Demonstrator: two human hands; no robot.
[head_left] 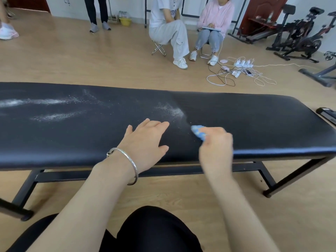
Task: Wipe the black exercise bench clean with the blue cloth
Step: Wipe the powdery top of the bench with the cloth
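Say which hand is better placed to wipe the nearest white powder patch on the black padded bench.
The right hand: it grips the crumpled blue cloth beside that white powder patch on the black padded bench. The left hand holds nothing.

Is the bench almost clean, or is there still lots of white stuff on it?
About halfway. The right end of the bench looks plain black already. The right hand grips the blue cloth beside a white powder patch in the middle, while the left hand rests flat on it. White streaks on the left part are still to wipe.
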